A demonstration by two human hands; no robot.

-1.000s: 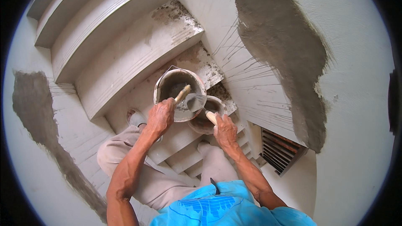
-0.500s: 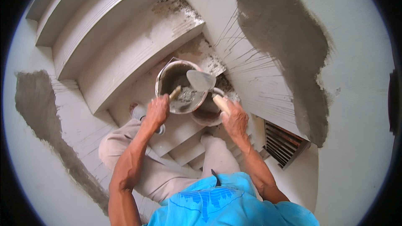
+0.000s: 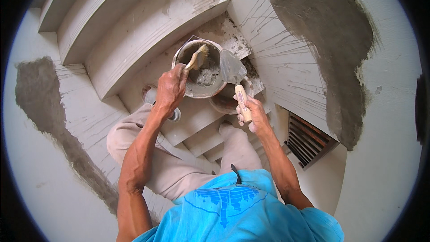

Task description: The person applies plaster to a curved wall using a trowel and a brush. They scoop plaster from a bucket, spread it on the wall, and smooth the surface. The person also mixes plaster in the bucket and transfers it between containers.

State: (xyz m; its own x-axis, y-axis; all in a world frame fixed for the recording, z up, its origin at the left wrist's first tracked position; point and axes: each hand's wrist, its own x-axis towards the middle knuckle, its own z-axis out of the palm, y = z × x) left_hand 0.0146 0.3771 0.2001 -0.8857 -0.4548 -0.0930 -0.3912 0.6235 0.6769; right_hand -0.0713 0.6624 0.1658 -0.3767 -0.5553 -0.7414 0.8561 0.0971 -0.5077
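My left hand [image 3: 171,87] is closed round the handle of a paintbrush [image 3: 197,58], whose pale bristles point up over the mouth of a bucket [image 3: 178,56]. Wet grey mortar [image 3: 208,77] lies inside that bucket. In my right hand [image 3: 253,112] is a trowel [image 3: 233,67], gripped by its light wooden handle. The trowel's broad metal blade points away from me, over the bucket's right rim. A second bucket [image 3: 224,106] stands just beyond the first on its near right side, partly hidden by it and by the trowel.
Curved stair steps [image 3: 134,49] rise at the far left, and lower steps [image 3: 201,141] lie between my legs. Dark mortar patches cover the right wall [image 3: 327,40] and the left wall [image 3: 40,94]. A slatted vent [image 3: 309,141] sits low on the right.
The brush has lifted out of the bucket's middle and its bristles now show. The trowel has swung from pointing left over the bucket to pointing away. The view has shifted slightly.
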